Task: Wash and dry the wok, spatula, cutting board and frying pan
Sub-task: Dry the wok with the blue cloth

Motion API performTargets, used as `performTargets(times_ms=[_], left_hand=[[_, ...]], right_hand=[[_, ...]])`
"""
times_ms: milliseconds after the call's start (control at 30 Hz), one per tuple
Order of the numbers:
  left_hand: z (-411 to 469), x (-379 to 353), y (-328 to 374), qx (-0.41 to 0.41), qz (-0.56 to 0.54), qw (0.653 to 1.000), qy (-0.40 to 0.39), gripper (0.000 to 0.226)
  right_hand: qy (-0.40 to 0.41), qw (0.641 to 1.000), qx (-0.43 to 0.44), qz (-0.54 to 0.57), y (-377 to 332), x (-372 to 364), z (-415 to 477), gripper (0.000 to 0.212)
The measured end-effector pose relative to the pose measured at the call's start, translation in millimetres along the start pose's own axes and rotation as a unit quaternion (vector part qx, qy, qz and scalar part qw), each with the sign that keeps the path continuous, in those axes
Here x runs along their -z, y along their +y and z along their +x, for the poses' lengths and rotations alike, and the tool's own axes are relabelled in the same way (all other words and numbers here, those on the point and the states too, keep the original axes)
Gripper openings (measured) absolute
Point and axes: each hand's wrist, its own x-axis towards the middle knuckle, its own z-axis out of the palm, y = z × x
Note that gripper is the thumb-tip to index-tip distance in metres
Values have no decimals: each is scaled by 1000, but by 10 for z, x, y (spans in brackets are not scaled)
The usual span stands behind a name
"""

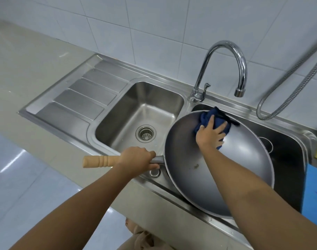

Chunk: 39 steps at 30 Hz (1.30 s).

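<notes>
White tiles back a steel double sink (pixel 118 91) set in a pale surface (pixel 27 60), tap (pixel 231 56) dry above. At lower right of the frame the wok (pixel 226 168) tilts over the right basin. The left hand (pixel 138 157) is closed round its wooden handle (pixel 98 161); the right hand (pixel 211 134) presses a blue cloth (pixel 213 121) flat against the metal near the far rim. This looks like the drying step. A small speck remains lower down, so the next wipe probably needs to sweep toward it.
</notes>
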Motion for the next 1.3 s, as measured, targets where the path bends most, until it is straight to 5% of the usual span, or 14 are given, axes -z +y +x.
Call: performTargets(times_ms=[67,133,200,267,333,467,667,833,1000,1133,1300], left_hand=[[6,-5,-10,-5,2,1000,2,50],[5,-32,-15,-8,-7,1000,1,50],[-5,-66,-17,-7,-15,1000,1,50],[-20,-97,-18,-3,-13,1000,5,50],[-28,-126,-19,-1,-6,1000,13,50],[-33,-178,-4,0,-10,1000,20,50],[11,-262,54,11,-16,1000,12,52],[8,-327,40,16,-42,999,13,51],[23,-314,-44,-22,-100,995,-12,45],[-13,-275,-174,-90,-117,989,-32,43],[-18,-277,-180,-97,-79,992,-10,42]], right_hand=[[-26,1000,-7,6,-93,4,-86,61],[15,984,179,-18,-70,-70,-294,59],[24,929,366,-56,28,-126,-412,57],[23,889,447,-95,68,-59,-259,55],[55,904,404,-130,93,60,-48,54],[67,959,186,-204,367,423,340,58],[35,940,20,-340,1098,800,-14,61],[-112,947,34,-298,1074,617,-999,64],[-243,964,81,-71,289,260,-1603,57],[-253,964,22,77,-146,205,-1536,55],[-243,967,31,66,-115,272,-1652,58]])
